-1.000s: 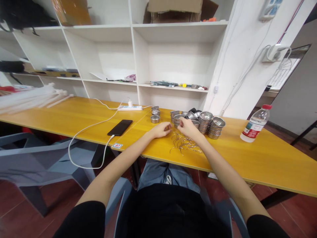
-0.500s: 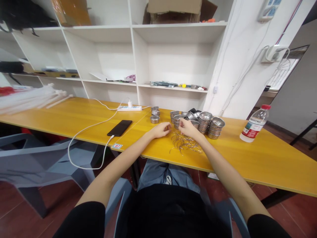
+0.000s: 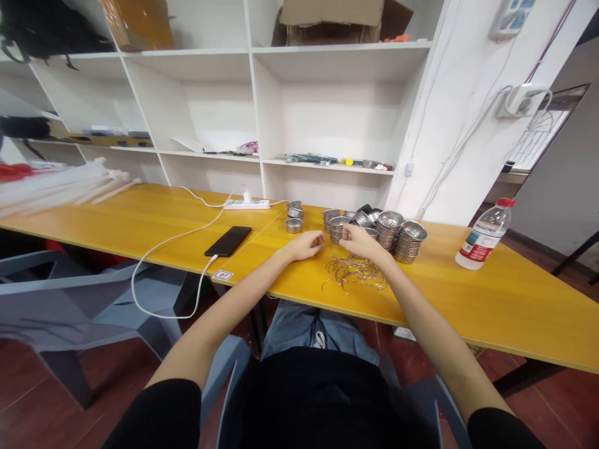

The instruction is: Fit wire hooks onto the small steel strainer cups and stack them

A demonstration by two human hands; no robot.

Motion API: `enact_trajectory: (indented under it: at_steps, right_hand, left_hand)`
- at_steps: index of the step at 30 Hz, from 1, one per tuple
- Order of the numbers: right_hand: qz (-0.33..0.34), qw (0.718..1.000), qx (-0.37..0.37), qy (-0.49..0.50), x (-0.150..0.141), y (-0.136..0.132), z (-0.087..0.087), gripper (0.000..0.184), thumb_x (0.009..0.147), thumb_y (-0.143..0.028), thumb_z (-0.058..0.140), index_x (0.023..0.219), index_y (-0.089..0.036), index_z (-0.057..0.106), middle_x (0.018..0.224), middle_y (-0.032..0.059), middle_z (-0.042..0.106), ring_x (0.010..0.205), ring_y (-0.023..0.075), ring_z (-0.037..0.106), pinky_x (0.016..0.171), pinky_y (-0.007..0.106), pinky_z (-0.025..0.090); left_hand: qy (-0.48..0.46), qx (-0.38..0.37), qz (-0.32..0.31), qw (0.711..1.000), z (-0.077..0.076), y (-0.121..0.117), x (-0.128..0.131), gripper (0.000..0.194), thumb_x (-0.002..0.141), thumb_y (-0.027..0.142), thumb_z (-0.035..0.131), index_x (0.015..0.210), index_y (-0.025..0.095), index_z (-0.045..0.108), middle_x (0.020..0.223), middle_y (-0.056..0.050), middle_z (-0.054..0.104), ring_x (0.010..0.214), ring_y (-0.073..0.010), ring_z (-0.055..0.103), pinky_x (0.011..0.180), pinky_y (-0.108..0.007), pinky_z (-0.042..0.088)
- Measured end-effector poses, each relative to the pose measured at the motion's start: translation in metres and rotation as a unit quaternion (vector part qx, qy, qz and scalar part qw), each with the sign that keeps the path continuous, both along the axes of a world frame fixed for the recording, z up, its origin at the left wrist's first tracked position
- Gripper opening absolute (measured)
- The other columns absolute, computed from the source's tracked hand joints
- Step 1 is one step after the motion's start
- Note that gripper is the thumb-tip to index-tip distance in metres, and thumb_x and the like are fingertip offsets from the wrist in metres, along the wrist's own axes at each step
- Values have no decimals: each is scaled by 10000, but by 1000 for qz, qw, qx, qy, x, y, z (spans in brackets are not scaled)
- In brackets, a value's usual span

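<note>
My left hand (image 3: 306,245) rests low over the yellow table with its fingers curled together. Across a small gap, my right hand (image 3: 358,241) has its fingers bent in a pinch. Whatever either hand holds is too small or hidden to make out. Just below the right hand lies a loose heap of thin curved metal wires (image 3: 358,272). Behind both hands stand small metal strainer cups: a stack (image 3: 337,229) by the right fingertips, a tall perforated stack (image 3: 390,229) and another stack (image 3: 410,241) on the right. A few more cups (image 3: 294,225) stand behind the left hand.
A black phone (image 3: 228,241) with a white charging cable lies to the left. Behind it is a power strip (image 3: 247,204). A plastic bottle with a red cap (image 3: 485,234) stands at the right. White shelves (image 3: 327,170) rise along the table's back edge (image 3: 210,191).
The view has shifted slightly. My hands stay in nearly the same place, with the right fingers moving only a little. The cups and wires look unchanged.
</note>
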State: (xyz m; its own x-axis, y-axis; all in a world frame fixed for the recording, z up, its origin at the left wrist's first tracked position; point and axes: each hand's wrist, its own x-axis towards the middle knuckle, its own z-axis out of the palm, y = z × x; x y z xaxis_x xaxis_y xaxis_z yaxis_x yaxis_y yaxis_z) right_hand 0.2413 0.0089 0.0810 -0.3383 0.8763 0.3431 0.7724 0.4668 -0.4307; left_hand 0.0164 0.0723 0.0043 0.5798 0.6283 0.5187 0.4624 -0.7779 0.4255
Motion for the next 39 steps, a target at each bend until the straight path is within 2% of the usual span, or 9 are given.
enact_trajectory:
  at_steps: [10, 18, 22, 28, 34, 39]
  right_hand:
    - [21, 999, 38, 15, -7, 1, -7, 142, 774, -167, 557, 739, -226, 433, 648, -56, 480, 638, 138, 452, 634, 260, 319]
    - [-7, 999, -32, -14, -1, -1, 0, 174, 758, -177, 624, 716, -214, 459, 623, -45, 511, 589, 126, 471, 579, 247, 309]
    - [-31, 998, -38, -24, 0, -4, 3, 182, 756, -202, 640, 713, -215, 464, 607, -40, 512, 578, 130, 475, 563, 253, 297]
    - [6, 998, -1, 66, -9, -10, 3, 135, 786, -218, 586, 771, -228, 452, 626, -36, 545, 603, 153, 534, 600, 258, 374]
    - [64, 985, -78, 138, -25, -14, -5, 124, 790, -190, 548, 825, -235, 438, 686, -31, 626, 547, 144, 604, 551, 243, 431]
    - [41, 992, -84, 90, -20, -11, -6, 152, 778, -183, 592, 781, -229, 447, 605, -41, 598, 494, 143, 592, 502, 236, 420]
  left_hand:
    - [8, 7, 4, 1000, 1, -1, 0, 161, 894, 249, 580, 1032, 177, 618, 919, -48, 704, 768, -169, 621, 744, -298, 499]
    - [7, 1, 10, 1000, 0, 0, 0, 181, 886, 251, 577, 1040, 172, 628, 890, -47, 693, 737, -169, 605, 729, -304, 499]
    - [7, -2, 11, 1000, 1, 0, 0, 189, 883, 258, 570, 1044, 175, 625, 935, -54, 702, 728, -164, 596, 722, -307, 499]
    - [7, 1, 9, 1000, 1, -1, 0, 182, 890, 271, 580, 1039, 177, 624, 943, -59, 702, 742, -168, 605, 724, -306, 504]
    - [5, 0, 7, 1000, -1, 1, 0, 154, 896, 270, 587, 1013, 176, 622, 913, -46, 693, 700, -151, 579, 703, -287, 483]
    - [7, 6, 4, 1000, 0, 1, 0, 157, 893, 249, 577, 1026, 176, 619, 932, -51, 699, 740, -162, 605, 731, -294, 492]
